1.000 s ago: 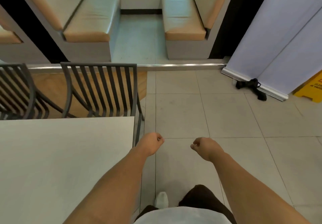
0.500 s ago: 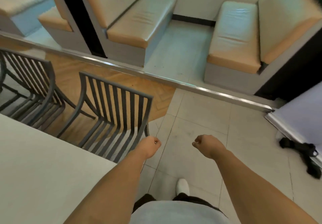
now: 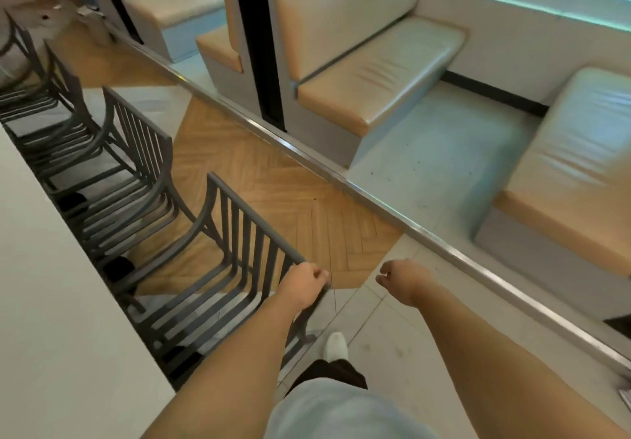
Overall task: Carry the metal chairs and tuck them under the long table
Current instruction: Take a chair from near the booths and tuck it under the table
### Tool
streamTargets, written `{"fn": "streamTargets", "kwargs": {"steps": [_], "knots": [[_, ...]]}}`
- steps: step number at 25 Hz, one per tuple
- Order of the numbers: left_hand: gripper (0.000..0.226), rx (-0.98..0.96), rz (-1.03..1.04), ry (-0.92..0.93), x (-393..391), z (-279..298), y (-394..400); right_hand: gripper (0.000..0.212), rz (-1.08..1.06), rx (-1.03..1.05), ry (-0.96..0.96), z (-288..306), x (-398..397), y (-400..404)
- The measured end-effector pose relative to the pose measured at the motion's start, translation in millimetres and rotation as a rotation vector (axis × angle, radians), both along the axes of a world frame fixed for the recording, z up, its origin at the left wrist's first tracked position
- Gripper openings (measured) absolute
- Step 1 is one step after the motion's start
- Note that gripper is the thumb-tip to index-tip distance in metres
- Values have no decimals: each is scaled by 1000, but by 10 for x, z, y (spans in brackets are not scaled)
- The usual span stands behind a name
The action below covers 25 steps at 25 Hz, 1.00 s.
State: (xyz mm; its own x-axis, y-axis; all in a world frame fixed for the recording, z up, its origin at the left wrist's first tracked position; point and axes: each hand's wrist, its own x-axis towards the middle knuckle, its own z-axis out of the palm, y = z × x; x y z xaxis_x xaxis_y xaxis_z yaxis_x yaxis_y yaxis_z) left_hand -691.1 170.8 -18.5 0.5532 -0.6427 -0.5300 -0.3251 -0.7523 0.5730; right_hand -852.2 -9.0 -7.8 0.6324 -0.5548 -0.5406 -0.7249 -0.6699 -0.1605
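Note:
Several grey slatted metal chairs stand in a row along the long white table [image 3: 51, 302] on the left, their seats partly under its edge. On the nearest metal chair [image 3: 246, 233], my left hand [image 3: 302, 285] lies over the right corner of the top rail, with its fingers curled round the rail. The second chair [image 3: 143, 138] and further ones [image 3: 41, 73] stand behind it. To the right of that chair, my right hand [image 3: 401, 280] hovers over the floor in a loose fist, holding nothing.
Tan cushioned booth benches [image 3: 372, 73] sit on a raised platform behind a metal floor strip [image 3: 392, 213]. A black post [image 3: 263, 46] rises between the benches. Herringbone wood floor meets pale tiles [image 3: 386, 346] by my white shoe [image 3: 336, 346].
The view has swung left and moved closer to the chairs. My left hand, free in the air before, now sits on the nearest chair's top rail. My right hand keeps its fist.

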Motion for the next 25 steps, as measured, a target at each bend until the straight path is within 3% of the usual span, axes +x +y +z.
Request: {"fn": "streamTargets", "kwargs": {"steps": [6,12,22,25], "knots": [[32,-45,193,-32,835,22,-610,41,192,-44,-13,145,1154,-823],[31,23,498,-74,1272,-120,-586,41,447,7,-22,16,2275,-1087],[31,126,1256,-44,722,-143,-588,28,1130,123,12,-218,3485,-1061],[31,158,1367,-4,392,-174,-782,30,1270,129,-30,-89,3605,-1065]]}}
